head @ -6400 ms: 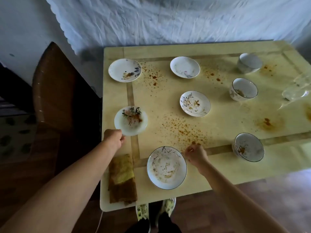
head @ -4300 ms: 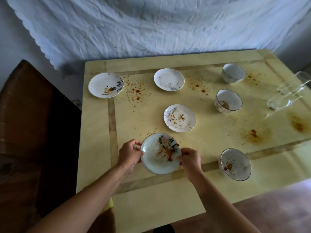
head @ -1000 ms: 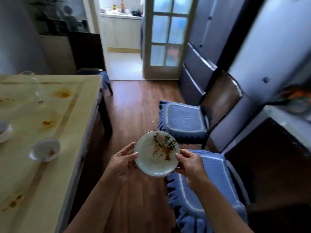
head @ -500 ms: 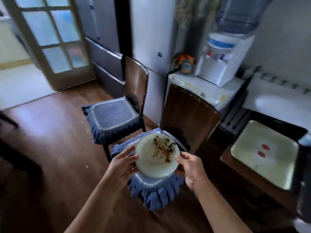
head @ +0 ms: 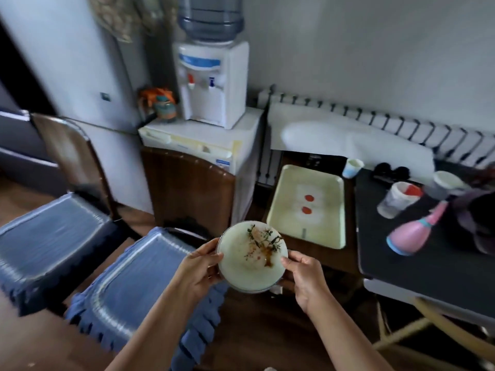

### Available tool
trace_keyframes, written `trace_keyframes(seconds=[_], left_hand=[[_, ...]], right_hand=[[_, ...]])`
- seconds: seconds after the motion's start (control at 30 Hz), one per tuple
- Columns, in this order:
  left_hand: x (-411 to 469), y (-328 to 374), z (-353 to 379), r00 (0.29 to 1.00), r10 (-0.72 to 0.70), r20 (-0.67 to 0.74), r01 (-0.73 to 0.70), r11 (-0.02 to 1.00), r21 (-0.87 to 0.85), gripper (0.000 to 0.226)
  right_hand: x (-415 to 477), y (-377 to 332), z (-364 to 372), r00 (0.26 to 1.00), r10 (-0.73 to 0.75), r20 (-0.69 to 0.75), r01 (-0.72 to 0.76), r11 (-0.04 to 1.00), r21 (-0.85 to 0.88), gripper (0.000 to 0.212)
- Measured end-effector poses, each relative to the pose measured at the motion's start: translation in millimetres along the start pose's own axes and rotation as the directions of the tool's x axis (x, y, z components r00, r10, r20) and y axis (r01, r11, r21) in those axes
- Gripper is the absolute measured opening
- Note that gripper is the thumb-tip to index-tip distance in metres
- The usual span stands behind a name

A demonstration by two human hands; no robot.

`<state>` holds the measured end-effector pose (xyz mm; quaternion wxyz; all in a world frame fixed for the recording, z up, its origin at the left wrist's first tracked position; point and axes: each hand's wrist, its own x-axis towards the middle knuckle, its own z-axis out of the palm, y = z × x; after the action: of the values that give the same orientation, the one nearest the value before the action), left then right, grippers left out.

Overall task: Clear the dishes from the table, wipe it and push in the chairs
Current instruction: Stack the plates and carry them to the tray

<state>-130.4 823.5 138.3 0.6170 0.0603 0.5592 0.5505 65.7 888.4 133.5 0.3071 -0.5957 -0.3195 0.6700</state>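
I hold a stack of small white plates (head: 247, 266) in front of me with both hands; the top plate carries brown sauce stains and green herb bits. My left hand (head: 199, 266) grips its left rim and my right hand (head: 304, 277) grips the right rim and underside. The stack hangs above the floor, just right of a blue-cushioned chair (head: 126, 285). A pale yellow tray (head: 332, 210) with two red dots lies on a low dark stand just beyond the plates. The dining table is out of view.
A second blue-cushioned chair (head: 45, 236) stands at the left. A water dispenser (head: 211, 84) sits on a white cabinet behind the chairs. At the right a black table (head: 417, 253) holds cups and a pink bottle (head: 412, 234). A radiator (head: 401, 127) runs along the wall.
I have turned away from the dining table, carrying the plates. Over the last second the view swung right past the door and chairs to the yellow tray and black table.
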Motion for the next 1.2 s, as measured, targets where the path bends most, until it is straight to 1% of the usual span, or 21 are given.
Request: trace_keyframes(seconds=[0.17,0.27,0.47,0.57,0.7,0.87,1.03,1.2], left_hand=[[67,6,77,0.996,-0.063,0.070,0.061,0.998,0.035,0.045],[100,11,112,0.992,-0.085,0.096,0.080,0.995,0.058,0.046],[162,22,171,0.987,-0.125,0.101,0.115,0.988,0.100,0.047],[199,30,191,0.987,-0.138,0.083,0.124,0.981,0.151,0.046],[257,44,215,0.985,-0.162,0.053,0.149,0.969,0.196,0.046],[344,68,248,0.985,-0.173,0.011,0.165,0.956,0.241,0.046],[414,84,273,0.992,-0.094,-0.080,0.114,0.939,0.323,0.047],[472,79,285,0.982,-0.018,-0.190,0.094,0.911,0.400,0.044]], right_hand=[[55,-42,-50,0.994,-0.001,-0.114,0.009,0.998,0.066,0.035],[86,-63,-70,0.985,-0.002,-0.172,0.015,0.997,0.070,0.036],[145,-99,-98,0.976,0.034,-0.213,-0.008,0.993,0.121,0.042],[177,-113,-105,0.974,0.053,-0.222,-0.020,0.989,0.147,0.041],[228,-134,-105,0.965,0.080,-0.250,-0.042,0.987,0.154,0.031],[310,-163,-96,0.954,0.108,-0.280,-0.057,0.981,0.185,0.028],[390,-175,-85,0.946,0.134,-0.296,-0.085,0.981,0.174,0.031],[445,-179,-77,0.919,0.179,-0.350,-0.108,0.971,0.213,0.029]])
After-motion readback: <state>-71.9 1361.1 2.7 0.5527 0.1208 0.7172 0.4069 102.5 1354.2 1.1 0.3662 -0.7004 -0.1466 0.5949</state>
